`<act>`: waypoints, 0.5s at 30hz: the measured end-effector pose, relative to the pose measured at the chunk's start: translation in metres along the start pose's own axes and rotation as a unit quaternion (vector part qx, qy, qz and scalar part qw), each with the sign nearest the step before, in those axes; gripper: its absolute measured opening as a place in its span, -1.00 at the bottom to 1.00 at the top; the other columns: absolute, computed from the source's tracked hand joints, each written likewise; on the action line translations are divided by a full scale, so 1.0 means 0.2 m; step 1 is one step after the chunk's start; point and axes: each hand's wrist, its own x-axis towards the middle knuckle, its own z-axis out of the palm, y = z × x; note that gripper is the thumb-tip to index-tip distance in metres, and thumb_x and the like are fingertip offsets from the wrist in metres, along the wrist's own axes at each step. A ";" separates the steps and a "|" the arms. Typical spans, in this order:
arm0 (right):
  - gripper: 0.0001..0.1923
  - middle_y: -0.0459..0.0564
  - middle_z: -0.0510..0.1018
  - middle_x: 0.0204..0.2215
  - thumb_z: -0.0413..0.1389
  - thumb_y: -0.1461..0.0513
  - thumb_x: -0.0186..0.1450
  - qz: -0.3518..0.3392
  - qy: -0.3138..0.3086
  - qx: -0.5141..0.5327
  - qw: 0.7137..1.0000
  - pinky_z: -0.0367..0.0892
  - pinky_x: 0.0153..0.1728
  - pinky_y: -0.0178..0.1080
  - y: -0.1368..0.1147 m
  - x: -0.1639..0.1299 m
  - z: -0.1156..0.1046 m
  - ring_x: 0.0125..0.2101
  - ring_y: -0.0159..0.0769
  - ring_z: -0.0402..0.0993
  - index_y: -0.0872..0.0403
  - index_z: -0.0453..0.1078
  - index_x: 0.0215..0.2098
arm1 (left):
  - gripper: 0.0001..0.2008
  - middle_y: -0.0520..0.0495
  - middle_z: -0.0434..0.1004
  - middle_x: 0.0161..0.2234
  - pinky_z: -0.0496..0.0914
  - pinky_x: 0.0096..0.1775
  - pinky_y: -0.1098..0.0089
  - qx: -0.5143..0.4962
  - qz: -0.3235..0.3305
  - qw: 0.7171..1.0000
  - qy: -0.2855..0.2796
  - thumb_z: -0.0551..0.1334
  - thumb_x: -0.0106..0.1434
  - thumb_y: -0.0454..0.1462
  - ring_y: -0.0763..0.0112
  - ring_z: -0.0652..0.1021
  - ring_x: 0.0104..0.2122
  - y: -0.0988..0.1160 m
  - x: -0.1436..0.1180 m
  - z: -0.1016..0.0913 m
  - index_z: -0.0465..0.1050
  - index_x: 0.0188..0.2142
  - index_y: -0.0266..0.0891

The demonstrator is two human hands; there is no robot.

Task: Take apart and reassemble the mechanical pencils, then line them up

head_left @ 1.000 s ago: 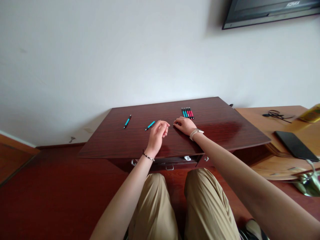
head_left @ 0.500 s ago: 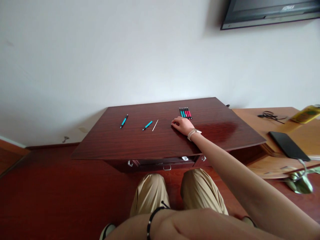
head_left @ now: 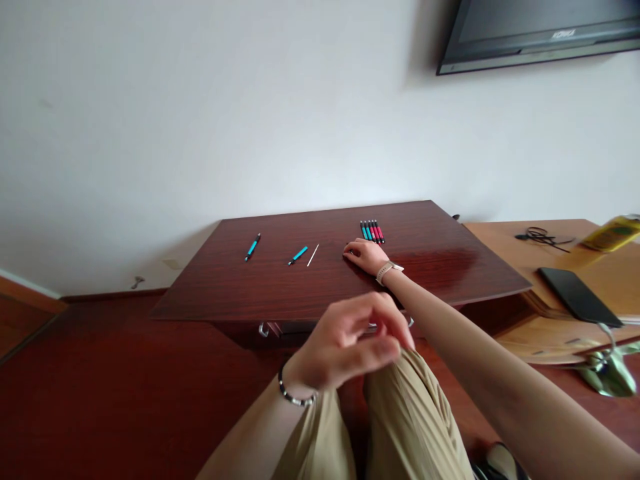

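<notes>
My right hand (head_left: 366,257) rests on the dark red-brown table (head_left: 270,293), its fingers curled down and together. Something small and dark shows by its fingertips, too small to name. Just behind that hand lies a row of several pens (head_left: 373,231), teal ones on the left and red ones on the right. My left hand (head_left: 353,340) is raised above my knees, in front of the table edge, with loosely bent fingers apart from the thumb and nothing visible in it. Left of my right hand lie a thin white refill (head_left: 313,255), a teal pen barrel (head_left: 298,255) and a teal pen (head_left: 253,247).
A lighter wooden cabinet (head_left: 505,233) adjoins on the right, bearing a black cable (head_left: 540,236), a dark flat device (head_left: 577,293) and a yellow package (head_left: 613,233). A television (head_left: 540,40) hangs on the wall at upper right. Drawer handles project below the table's front edge.
My left hand has come up from low over my lap to in front of the table edge. My right hand stays at the same spot on the table. The view has tilted slightly.
</notes>
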 end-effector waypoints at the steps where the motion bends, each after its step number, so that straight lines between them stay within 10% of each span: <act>1: -0.83 0.00 0.59 -0.21 0.23 0.13 0.49 -0.002 0.000 0.006 1.000 0.34 -0.17 -0.26 0.00 0.00 0.00 -0.25 -0.25 0.53 -0.01 0.65 -0.09 | -0.64 -0.13 0.60 -0.28 0.45 -0.23 0.25 0.039 0.006 0.998 0.046 0.29 0.44 0.10 0.28 0.53 -0.32 -0.05 0.06 -0.05 0.57 -0.21 -0.13; 6: -0.85 -0.03 0.58 -0.24 0.25 0.15 0.47 -0.007 -0.001 0.029 1.000 0.34 -0.16 -0.27 0.01 0.01 0.01 -0.25 -0.27 0.51 -0.02 0.66 -0.08 | -0.94 -0.03 0.58 -0.28 0.42 -0.18 0.31 0.286 -0.023 0.932 0.222 0.30 0.44 -0.23 0.30 0.56 -0.28 -0.47 0.24 -0.36 0.51 -0.19 -0.14; 15: -0.89 -0.03 0.57 -0.26 0.29 0.18 0.46 -0.036 0.013 0.041 0.998 0.32 -0.19 -0.27 0.03 0.02 0.04 -0.27 -0.26 0.51 -0.03 0.66 -0.10 | -0.92 -0.11 0.57 -0.11 0.47 0.02 0.20 0.580 -0.004 0.806 0.117 0.31 0.44 -0.32 0.17 0.59 -0.09 -0.80 0.43 -0.60 0.47 -0.10 -0.14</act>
